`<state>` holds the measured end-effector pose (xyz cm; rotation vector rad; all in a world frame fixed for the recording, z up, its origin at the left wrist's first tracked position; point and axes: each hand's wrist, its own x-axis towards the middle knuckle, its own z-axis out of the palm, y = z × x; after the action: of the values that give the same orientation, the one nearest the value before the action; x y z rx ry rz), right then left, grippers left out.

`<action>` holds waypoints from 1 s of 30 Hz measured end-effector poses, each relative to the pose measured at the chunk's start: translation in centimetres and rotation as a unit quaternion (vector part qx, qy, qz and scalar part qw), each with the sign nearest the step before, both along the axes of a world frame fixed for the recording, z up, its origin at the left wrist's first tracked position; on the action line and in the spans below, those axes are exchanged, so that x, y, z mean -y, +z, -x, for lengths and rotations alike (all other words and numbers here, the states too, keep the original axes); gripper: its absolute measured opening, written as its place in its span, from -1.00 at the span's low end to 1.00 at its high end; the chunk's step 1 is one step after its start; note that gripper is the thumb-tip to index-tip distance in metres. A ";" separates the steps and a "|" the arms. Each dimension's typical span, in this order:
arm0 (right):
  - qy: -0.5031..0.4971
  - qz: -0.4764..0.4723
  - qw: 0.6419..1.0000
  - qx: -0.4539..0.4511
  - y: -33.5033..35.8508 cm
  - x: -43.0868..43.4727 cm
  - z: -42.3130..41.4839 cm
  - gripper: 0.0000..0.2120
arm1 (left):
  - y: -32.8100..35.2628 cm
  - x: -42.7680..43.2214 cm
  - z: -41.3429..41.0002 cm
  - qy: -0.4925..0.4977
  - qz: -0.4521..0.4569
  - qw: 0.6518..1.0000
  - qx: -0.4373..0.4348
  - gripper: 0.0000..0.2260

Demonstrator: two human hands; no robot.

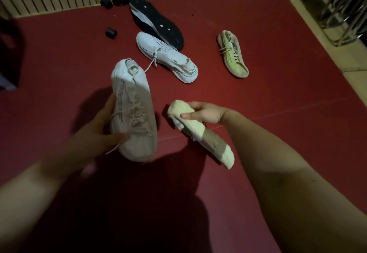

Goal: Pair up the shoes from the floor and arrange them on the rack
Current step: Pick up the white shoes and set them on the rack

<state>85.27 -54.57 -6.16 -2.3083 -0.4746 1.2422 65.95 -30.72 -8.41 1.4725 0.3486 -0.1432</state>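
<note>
While your left hand point(99, 131) grips a white sneaker point(133, 112), right hand point(204, 113) a beige shoe point(200, 131), black shoe point(156, 22), laced trainer point(168, 56), tan shoe point(232, 54), rack point(337, 8) upper right.

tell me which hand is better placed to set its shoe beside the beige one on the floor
Right, likely. The right hand grips a cream-soled shoe, and the beige floor shoe lies to that side, nearer it. The left hand holds a white shoe.
</note>
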 end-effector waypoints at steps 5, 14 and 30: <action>-0.097 0.141 0.942 0.289 -1.5 1.0 0.6 -0.49 | -0.2 -0.8 2.0 0.014 0.000 1.000 -0.012 -0.12; -0.220 0.261 0.904 0.256 -2.1 9.2 5.3 -0.37 | -0.8 1.7 3.2 -0.067 0.037 0.997 -0.008 -0.03; -0.132 -0.010 0.963 0.236 1.5 -1.1 7.7 -0.30 | 1.4 3.1 2.0 -0.009 0.032 0.999 0.031 -0.10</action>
<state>77.53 -53.45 -4.66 -2.5477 -0.3148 0.5557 63.96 -33.79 -7.03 1.4144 0.2772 -0.1214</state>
